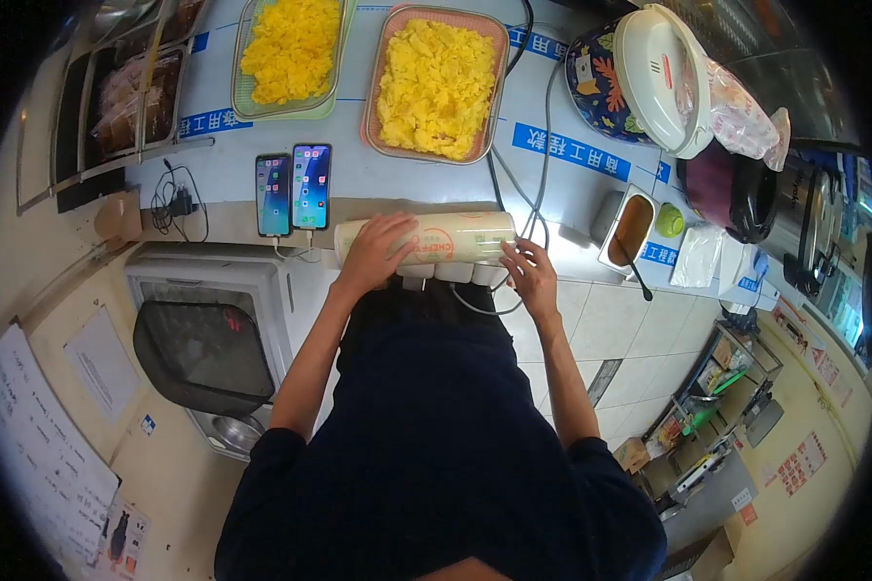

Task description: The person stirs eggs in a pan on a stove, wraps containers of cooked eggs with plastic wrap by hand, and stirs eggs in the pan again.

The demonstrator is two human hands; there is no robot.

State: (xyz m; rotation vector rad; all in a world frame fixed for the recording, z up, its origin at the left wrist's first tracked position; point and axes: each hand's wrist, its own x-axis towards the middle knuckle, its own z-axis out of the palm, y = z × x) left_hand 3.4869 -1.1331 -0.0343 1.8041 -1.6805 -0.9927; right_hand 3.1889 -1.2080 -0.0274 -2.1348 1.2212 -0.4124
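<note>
A large roll of cling film [465,235] lies lengthwise along the front edge of the counter. My left hand [380,254] rests over the roll's left part, its fingers laid across the top. At the roll's right end, my right hand [530,276] touches it with bent fingertips; whether it pinches the film edge is too small to tell. Behind the roll stands a pink basket [370,124] of yellow scrambled egg [436,87]. Another egg heap [291,48] fills a green basket [239,97] at the back left.
Two lit phones [273,194] [310,186] with charging cables lie left of the roll. Grey cables [545,145] run down past its right end. Farther right are a metal container [634,228] of brown sauce with a spoon, a green object [669,221] and a white-lidded cooker [661,82].
</note>
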